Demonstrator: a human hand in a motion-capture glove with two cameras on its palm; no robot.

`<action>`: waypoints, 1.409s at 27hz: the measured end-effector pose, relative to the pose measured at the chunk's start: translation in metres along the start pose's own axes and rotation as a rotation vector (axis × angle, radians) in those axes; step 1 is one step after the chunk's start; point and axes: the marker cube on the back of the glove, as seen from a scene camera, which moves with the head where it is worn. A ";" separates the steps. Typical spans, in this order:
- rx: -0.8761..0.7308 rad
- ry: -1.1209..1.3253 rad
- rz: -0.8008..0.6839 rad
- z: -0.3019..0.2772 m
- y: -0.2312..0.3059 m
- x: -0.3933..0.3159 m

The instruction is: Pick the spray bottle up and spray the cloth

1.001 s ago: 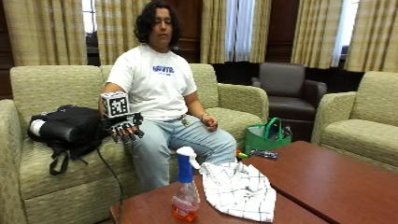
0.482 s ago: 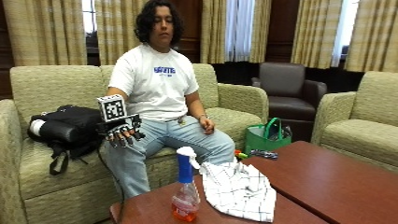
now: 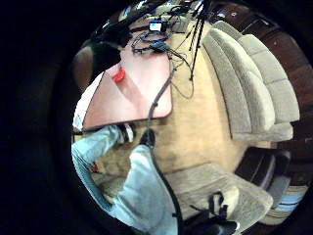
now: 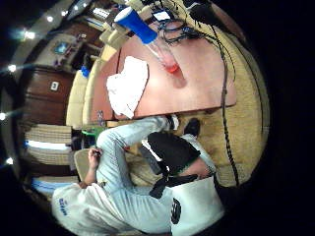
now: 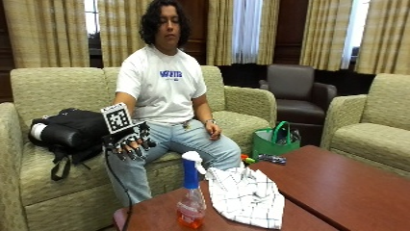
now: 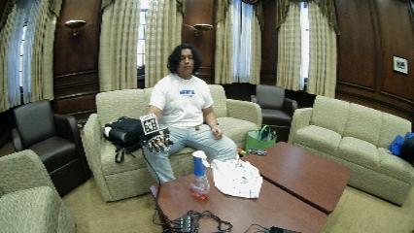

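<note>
1. Since a second ago the gloved hand [image 5: 130,144] has sunk a little, from beside the chest to just above the right knee; the bottle [image 5: 191,192] and cloth [image 5: 247,196] lie where they lay.
2. That hand hangs in the air, palm turned down toward the table [image 5: 320,192], fingers spread and loosely bent, holding nothing.
3. It is well apart from the bottle, which stands upright near the table's front corner, blue neck and white trigger on top, orange liquid low in its clear body.
4. White checked cloth lies crumpled on the table just beside the bottle, on the side away from the gloved hand; whether the two touch cannot be told.
5. From the thumb-side palm view the bottle [image 4: 147,37] and cloth [image 4: 127,86] show on the wooden top, beyond the person's jeans [image 4: 128,142].
6. Little-finger palm view shows only the bottle's orange base [image 3: 119,75] at the table [image 3: 142,93] edge, with carpet and a sofa past it.
7. Bare left hand [image 5: 212,130] rests on the left thigh.
8. Beside the person on the sofa [image 5: 44,91] sits a black bag [image 5: 67,131]; a green bag [image 5: 275,142] stands on the floor behind the table.
</note>
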 end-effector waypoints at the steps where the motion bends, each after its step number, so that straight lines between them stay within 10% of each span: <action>1: 0.007 -0.023 0.010 0.003 -0.006 0.000; 38: 0.031 -0.985 0.156 0.105 -0.170 -0.061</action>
